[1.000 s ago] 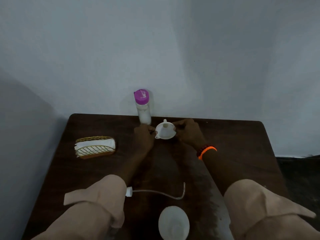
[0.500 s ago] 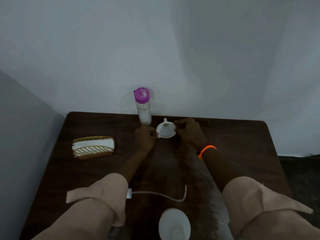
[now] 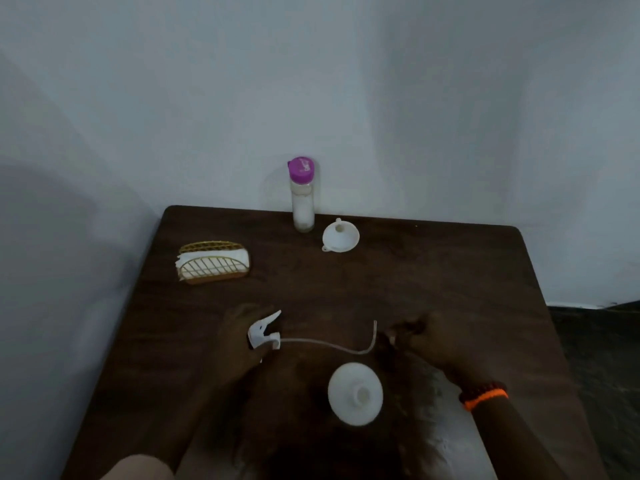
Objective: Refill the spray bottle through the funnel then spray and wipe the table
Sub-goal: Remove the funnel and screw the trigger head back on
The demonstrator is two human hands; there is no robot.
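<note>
The white spray bottle (image 3: 355,393) stands open near the table's front, seen from above. Its white trigger head (image 3: 264,332) lies to the left with my left hand (image 3: 239,341) closed around it. The dip tube (image 3: 325,344) trails rightward over the table and curls up at its end. My right hand (image 3: 429,337) hovers with curled fingers just right of that end; contact is too dark to judge. The white funnel (image 3: 341,235) lies on the table at the back, apart from both hands. A refill bottle with a purple cap (image 3: 302,199) stands upright beside it.
A gold wire holder with white napkins (image 3: 213,266) sits at the back left of the dark wooden table (image 3: 450,271). The table stands in a corner, with walls behind it and to the left. A pale smear marks the surface near the front right.
Both hands have let go of the funnel and come back toward me. The left hand has taken hold of the trigger head, and the right hand now sits by the tube's end.
</note>
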